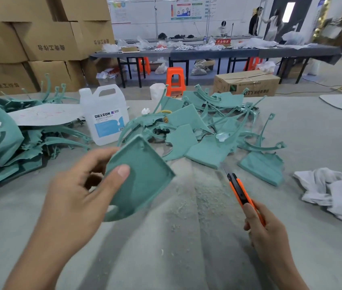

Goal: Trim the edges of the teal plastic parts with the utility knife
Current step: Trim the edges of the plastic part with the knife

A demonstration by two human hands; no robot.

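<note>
To my left I see a heap of teal parts [8, 139] with ragged edges lying on the grey table [187, 258], and the left hand [75, 189] pinches one squarish teal part [145, 181] above the table, thumb flat on its hollow face and the other fingers behind it. Past it stands a white DEXCON jug [105, 116] (capped; I cannot tell what it holds), then a second pile [203, 126] of flatter teal pieces. The right hand [264, 231] curls its fingers round the orange utility knife [241, 191], blade out and well apart from the held part.
</note>
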